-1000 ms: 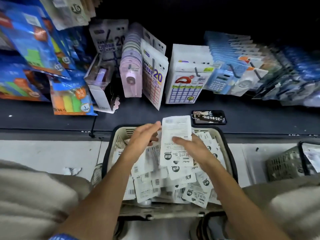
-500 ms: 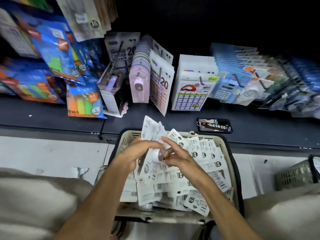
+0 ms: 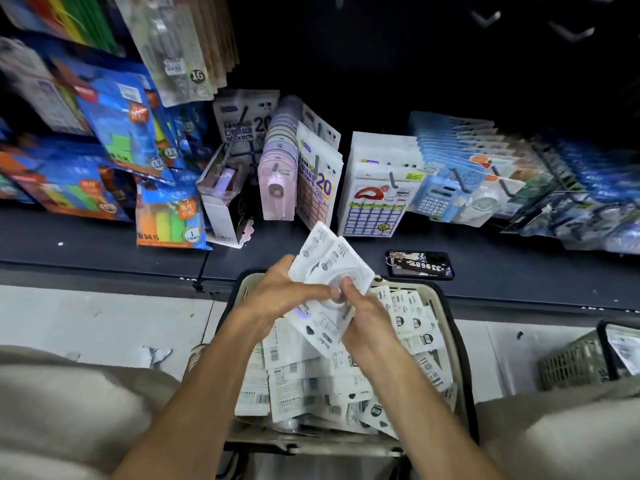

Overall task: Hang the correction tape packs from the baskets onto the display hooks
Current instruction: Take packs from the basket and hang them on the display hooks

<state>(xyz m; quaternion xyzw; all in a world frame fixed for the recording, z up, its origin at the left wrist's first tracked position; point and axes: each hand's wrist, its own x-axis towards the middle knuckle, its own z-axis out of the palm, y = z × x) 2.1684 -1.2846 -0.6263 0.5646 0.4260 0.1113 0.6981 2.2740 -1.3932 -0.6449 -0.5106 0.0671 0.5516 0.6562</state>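
A beige basket [image 3: 460,375] with a black rim sits between my knees, full of white correction tape packs [image 3: 298,379]. Both hands hold a small bunch of these packs [image 3: 329,261] above the basket's far edge. My left hand [image 3: 277,292] grips the bunch from the left. My right hand [image 3: 367,317] pinches it from the right, thumb on the round blister. Empty display hooks [image 3: 485,19] stick out of the dark panel at the top right.
Hanging stationery packs fill the hooks behind: sticky notes [image 3: 169,216], purple tape dispensers [image 3: 277,178], sticker packs [image 3: 377,199], calculators [image 3: 440,192]. A phone [image 3: 420,265] lies on the dark shelf. A second basket [image 3: 581,358] stands on the floor at right.
Both hands lifted a bunch of packs out of the basket and turned it so the front faces show. My view tilted upward toward the hooks.
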